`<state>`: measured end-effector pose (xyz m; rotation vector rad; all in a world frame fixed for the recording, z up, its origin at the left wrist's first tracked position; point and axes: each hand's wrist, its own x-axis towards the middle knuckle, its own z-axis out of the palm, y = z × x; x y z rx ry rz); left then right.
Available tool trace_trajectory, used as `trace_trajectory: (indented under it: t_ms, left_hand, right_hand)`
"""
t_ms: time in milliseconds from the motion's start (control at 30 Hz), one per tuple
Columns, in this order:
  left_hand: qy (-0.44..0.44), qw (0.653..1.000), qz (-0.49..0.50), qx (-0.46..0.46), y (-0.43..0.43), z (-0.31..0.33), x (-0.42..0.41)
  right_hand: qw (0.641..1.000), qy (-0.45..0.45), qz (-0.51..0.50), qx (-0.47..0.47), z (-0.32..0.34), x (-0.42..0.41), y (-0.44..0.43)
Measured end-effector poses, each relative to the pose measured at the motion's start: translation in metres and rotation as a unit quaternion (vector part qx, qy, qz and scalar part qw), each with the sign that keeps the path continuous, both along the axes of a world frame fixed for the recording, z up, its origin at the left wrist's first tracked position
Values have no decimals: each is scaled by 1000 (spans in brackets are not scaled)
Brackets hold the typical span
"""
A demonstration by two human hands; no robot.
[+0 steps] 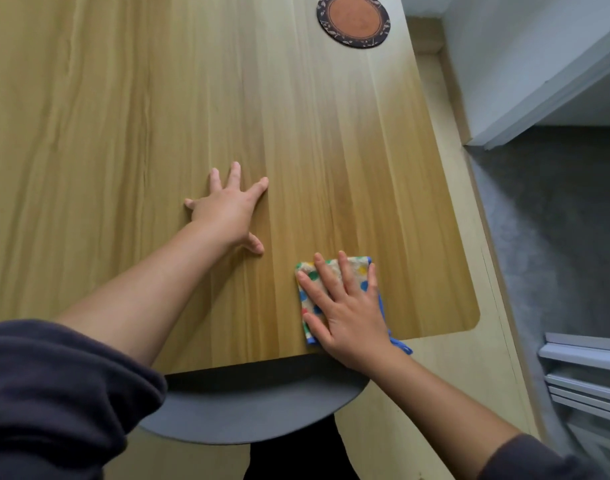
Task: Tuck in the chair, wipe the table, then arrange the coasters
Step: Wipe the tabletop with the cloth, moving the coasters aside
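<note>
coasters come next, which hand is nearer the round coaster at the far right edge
Left. The left hand lies flat farther up the table, left of the coaster; the right hand presses the cloth at the near edge.

Wooden table (158, 116); coaster (353, 20), spotted cloth (359, 266) atop
</note>
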<state>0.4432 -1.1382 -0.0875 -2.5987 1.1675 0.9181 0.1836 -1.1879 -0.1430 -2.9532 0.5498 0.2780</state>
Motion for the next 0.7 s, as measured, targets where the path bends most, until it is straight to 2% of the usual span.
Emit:
trace_trajectory:
  t_ms: [367,500,700]
  left_hand:
    - [-22,999,-41,15,0,-5,9]
    - [-48,996,-62,-34,-10,2,32]
    - [-60,996,-26,-64,-51,6,91]
  right_hand:
    - [999,-7,-39,-4,-1,84,-56]
    - [999,-11,-52,-4,-3,137,-99]
    - [998,-18,-52,-10,-7,209,-154]
